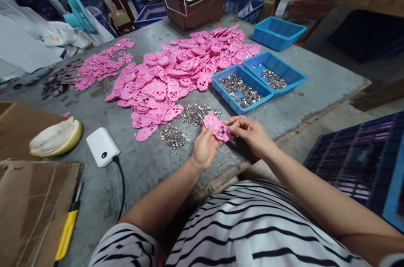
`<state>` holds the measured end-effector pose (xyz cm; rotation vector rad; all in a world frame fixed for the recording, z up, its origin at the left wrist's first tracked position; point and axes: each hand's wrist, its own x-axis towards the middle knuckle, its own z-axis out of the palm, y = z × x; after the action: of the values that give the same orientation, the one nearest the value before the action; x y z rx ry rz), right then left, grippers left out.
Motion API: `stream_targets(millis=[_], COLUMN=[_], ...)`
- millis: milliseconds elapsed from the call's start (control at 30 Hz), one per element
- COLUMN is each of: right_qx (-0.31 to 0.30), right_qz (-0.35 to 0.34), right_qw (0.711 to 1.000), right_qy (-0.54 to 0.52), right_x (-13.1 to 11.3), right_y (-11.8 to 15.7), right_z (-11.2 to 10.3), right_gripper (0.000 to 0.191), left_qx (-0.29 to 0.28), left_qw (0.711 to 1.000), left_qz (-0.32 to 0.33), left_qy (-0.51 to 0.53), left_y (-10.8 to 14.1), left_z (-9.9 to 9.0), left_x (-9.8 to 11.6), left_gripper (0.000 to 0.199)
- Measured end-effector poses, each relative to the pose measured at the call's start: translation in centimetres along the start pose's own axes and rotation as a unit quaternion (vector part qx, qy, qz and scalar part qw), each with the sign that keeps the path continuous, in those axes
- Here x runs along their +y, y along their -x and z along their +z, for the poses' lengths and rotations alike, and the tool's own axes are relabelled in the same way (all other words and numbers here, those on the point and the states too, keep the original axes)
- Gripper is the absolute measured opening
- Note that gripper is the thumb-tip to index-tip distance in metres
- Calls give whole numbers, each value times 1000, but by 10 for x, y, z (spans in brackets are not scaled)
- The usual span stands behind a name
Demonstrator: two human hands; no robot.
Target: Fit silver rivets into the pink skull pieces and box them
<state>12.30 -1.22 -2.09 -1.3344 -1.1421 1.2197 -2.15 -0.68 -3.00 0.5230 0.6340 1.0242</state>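
My left hand is closed on a pink plastic piece with cut-out holes, held just above the table's near edge. At the piece's right end, the fingers of my right hand are pinched together; whatever they hold is too small to make out. Just beyond my hands lie two heaps of small shiny metal parts, a larger heap and a smaller heap. A big pile of similar pink pieces spreads behind them.
Blue trays with metal parts, one nearer and one farther, stand right of the pile. Another blue tray sits behind. On the left are a white power bank, a fruit rind, a yellow-handled tool and cardboard.
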Motion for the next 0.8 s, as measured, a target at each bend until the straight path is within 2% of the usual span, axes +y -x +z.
stream_targets(millis=[333,533,700,800], right_qx=[36,50,59,59], right_qz=[-92,-96,-107,-111], right_qw=[995,993,992,991], right_qy=[32,49,43,46], right_x=[7,6,7,8], right_y=[3,5,5,4], right_z=[10,13,14,15], right_gripper=[25,26,24,25], left_qx=[-34,-35,-38,-20], left_qw=[999,999,999,999], left_qz=[11,23,26,20], left_qy=[35,10,29,19], left_y=[4,5,6,6], left_z=[5,9,9,9], left_x=[1,2,2,1], left_gripper=[64,69,72,71])
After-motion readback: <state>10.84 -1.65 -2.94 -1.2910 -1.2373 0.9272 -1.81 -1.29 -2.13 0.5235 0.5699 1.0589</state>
